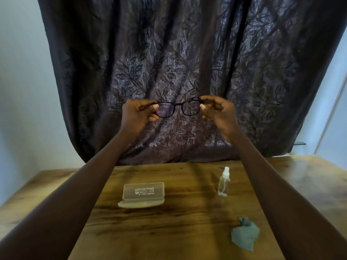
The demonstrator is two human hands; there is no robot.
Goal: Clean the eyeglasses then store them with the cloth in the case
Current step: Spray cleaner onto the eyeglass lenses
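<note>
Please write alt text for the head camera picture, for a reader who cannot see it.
The left hand and right hand hold dark eyeglasses up before a dark curtain. On the wooden table below are an open case, a standing spray bottle and a crumpled cloth.

Wooden table (169, 231), open clear case (143, 194) near the middle, spray bottle (223, 182) standing to its right, crumpled grey-green cloth (245, 235) nearer front right

dark eyeglasses (178, 108) aloft, case (143, 193) open, cloth (245, 235) crumpled
</note>
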